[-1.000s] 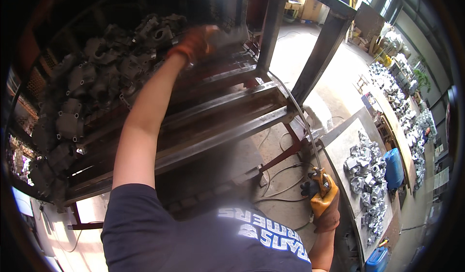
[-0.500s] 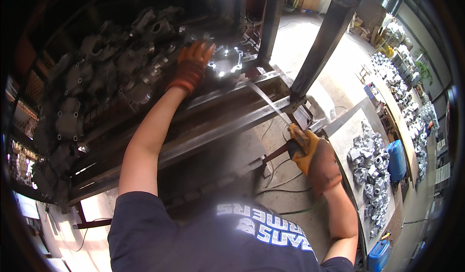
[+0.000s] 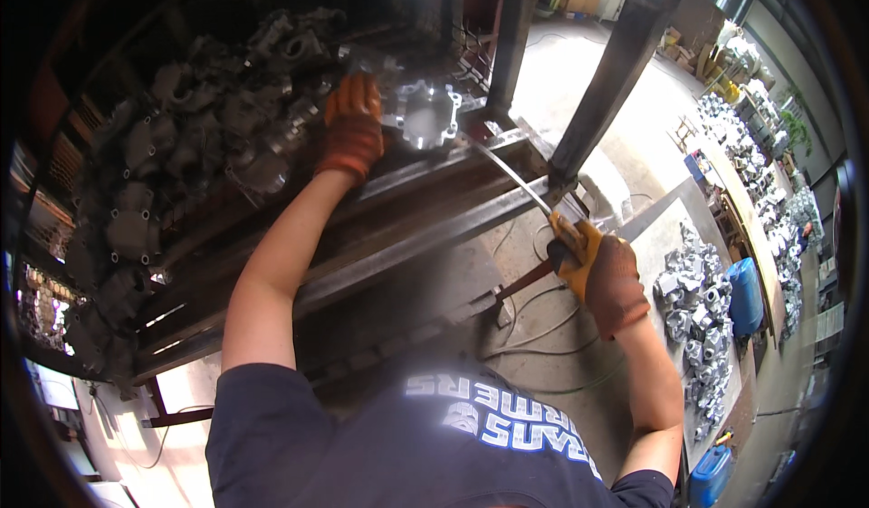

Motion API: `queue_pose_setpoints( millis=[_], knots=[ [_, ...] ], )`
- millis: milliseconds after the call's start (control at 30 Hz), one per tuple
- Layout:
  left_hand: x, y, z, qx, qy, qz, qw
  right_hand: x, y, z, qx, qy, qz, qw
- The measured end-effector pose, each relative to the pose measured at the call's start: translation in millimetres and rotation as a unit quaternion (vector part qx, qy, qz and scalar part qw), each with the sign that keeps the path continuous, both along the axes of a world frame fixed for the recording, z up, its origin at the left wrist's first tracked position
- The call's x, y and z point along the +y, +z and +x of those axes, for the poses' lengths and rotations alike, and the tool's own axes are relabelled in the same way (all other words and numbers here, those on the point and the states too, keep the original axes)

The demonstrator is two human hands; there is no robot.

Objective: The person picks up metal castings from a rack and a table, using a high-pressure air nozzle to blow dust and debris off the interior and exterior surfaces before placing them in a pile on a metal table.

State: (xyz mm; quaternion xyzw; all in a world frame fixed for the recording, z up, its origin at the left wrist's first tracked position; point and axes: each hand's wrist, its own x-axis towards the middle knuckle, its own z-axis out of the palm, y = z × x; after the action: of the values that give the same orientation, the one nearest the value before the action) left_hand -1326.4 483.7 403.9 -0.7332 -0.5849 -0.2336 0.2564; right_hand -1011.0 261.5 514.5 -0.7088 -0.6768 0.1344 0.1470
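Observation:
My left hand (image 3: 351,126), in an orange glove, lies at the left side of a bright silver metal casting (image 3: 427,120) with a scalloped rim. Its fingers are stretched out side by side; the thumb is hidden. The casting rests on a dark steel-framed bench (image 3: 425,196). My right hand (image 3: 605,268), in an orange and yellow glove, is wrapped round the handle of a long, narrow metal file (image 3: 514,180). The file slants up and left, its far end beside the casting's lower right edge.
Many dark grey castings (image 3: 136,227) are heaped across the bench at left. A steel post (image 3: 608,91) rises beyond the file. At right, a low table (image 3: 674,223) bears piled silver castings (image 3: 692,318), beside a blue container (image 3: 744,298). Cables (image 3: 534,349) lie on the floor.
The file has moved from a blurred stroke to a sharper position, and my right hand has shifted slightly right and up. My left hand stays beside the casting, nearly where it was.

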Motion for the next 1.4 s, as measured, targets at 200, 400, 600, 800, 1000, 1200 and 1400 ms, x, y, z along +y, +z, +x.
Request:
queue_pose_setpoints(
  millis=[200, 400, 600, 800, 1000, 1200, 1400],
  knots=[
    [-1.6, 0.3, -1.0, 0.027, -0.041, 0.014, 0.999, 7.5, 10.7, -0.5, -0.109, 0.018, -0.083, 0.99],
    [5.6, 2.7, -12.7, 0.022, -0.056, -0.093, 0.994, 12.8, 11.6, 9.5, -0.075, 0.029, 0.07, 0.994],
    [-6.3, 6.8, -24.9, 0.047, -0.095, -0.105, 0.989, 47.3, 22.5, 1.1, -0.015, 0.064, 0.152, 0.986],
    [-4.0, 24.7, -24.6, -0.024, -0.056, -0.143, 0.988, 134.5, 19.1, -43.8, 0.081, 0.08, 0.147, 0.983],
    [12.5, 37.2, -66.4, -0.01, 0.002, -0.142, 0.99, 168.0, 16.8, -51.0, 0.114, 0.0, 0.075, 0.991],
    [27.0, 66.9, -51.3, 0.101, 0.039, -0.175, 0.979, 168.5, 13.4, -55.6, 0.063, 0.022, 0.009, 0.998],
    [14.9, 59.1, -13.8, 0.207, -0.102, -0.243, 0.942, 150.9, -6.4, -36.4, 0.217, 0.034, -0.038, 0.975]
  ],
)
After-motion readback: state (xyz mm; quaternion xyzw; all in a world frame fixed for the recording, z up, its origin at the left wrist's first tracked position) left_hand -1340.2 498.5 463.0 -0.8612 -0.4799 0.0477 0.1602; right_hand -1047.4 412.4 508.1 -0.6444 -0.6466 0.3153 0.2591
